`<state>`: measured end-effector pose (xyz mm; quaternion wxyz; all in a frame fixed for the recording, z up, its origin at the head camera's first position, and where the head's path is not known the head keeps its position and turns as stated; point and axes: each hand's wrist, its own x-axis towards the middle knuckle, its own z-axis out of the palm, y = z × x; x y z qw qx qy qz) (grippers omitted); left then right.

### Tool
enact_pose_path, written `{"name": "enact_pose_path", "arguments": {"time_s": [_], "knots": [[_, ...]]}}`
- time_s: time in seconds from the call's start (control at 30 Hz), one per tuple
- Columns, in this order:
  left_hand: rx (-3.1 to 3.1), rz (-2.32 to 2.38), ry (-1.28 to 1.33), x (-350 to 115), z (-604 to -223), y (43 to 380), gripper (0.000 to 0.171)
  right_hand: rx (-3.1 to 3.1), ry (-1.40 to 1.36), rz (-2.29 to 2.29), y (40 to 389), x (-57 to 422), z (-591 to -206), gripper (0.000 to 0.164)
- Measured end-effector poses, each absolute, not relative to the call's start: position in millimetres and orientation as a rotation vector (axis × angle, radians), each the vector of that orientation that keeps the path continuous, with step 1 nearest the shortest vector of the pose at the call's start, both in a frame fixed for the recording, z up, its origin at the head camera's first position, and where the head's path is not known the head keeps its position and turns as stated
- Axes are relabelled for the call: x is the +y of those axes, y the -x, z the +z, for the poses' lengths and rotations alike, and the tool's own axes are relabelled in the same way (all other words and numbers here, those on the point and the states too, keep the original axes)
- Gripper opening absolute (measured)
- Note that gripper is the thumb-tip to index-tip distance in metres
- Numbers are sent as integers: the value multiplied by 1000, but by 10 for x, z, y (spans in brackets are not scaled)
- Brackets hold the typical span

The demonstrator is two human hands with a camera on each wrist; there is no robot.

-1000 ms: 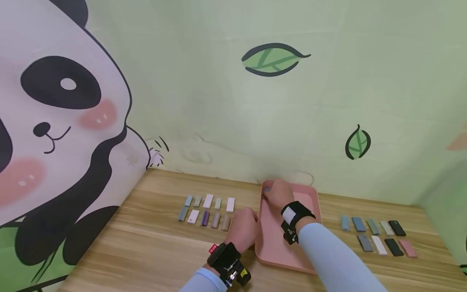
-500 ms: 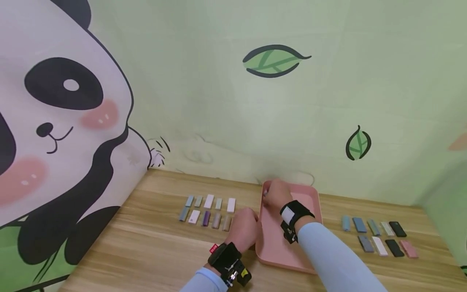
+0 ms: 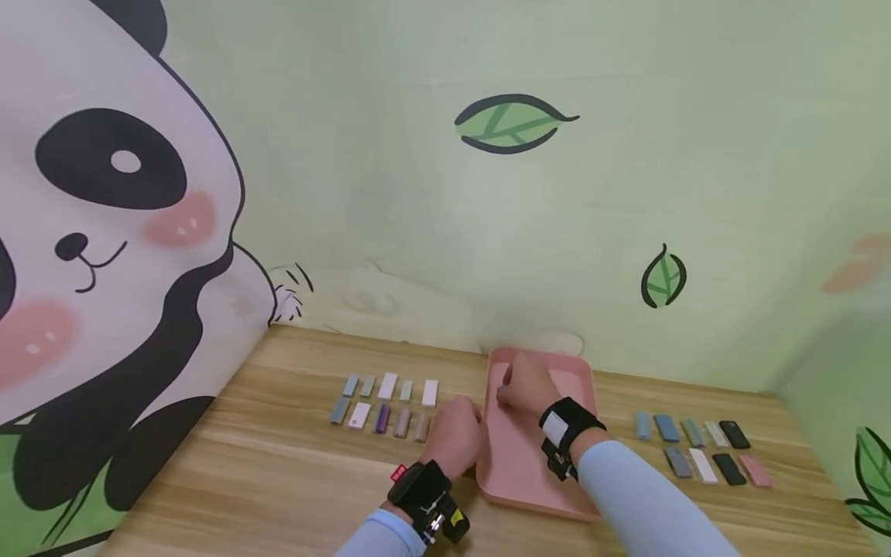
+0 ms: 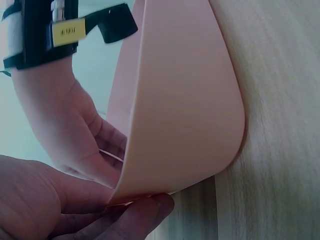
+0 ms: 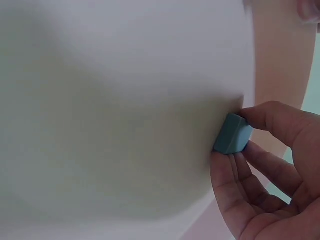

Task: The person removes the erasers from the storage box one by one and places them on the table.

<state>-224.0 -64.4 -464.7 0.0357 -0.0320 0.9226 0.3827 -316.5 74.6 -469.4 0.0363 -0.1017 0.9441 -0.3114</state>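
Note:
My right hand [image 3: 529, 383] reaches into the pink tray [image 3: 515, 473], close to its left wall in the far half. Between thumb and fingers it pinches a small teal block [image 5: 234, 134], seen clearly in the right wrist view just over the pale tray floor. In the head view that block is mostly hidden by the hand. My left hand [image 3: 455, 437] is at the tray's left side. The left wrist view shows its thumb and fingers [image 4: 135, 217] pinching the tray's pink wall [image 4: 185, 110] at the rim.
Left of the tray lie two rows of small rectangular blocks, among them a purple block [image 3: 382, 418] and a white block [image 3: 430, 393]. On the right are two more rows, with a black block [image 3: 728, 469] and a pink block [image 3: 755, 470]. A printed wall [image 3: 390, 193] stands behind the table.
My right hand has drawn back from the tray's far left corner, nearer to me, still holding the block. My left hand stays at the tray's side. The head view has shifted slightly.

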Motion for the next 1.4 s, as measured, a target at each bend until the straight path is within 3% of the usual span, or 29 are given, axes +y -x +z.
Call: {"name": "enact_pose_path", "arguments": {"time_s": [0.33,0.57,0.77,1.13,1.4], "knots": [[2825,1124,69,-521,-4644,2281,22,2936,270,-926,2903,1216,-4505,10],[2886,1138,-39,-561,-4679,2332,30,2957,102,-982,2695,1766,-4228,23],[2875,1187,-8,-729,-4661,2366,36,3047,25,-791,2586,2127,-4127,26],[2819,1204,33,-831,-4690,2403,27,3070,-18,-680,2383,2326,-4441,17],[2858,1214,47,-894,-4680,2430,32,3059,-43,-666,2442,2234,-4594,14]]}}
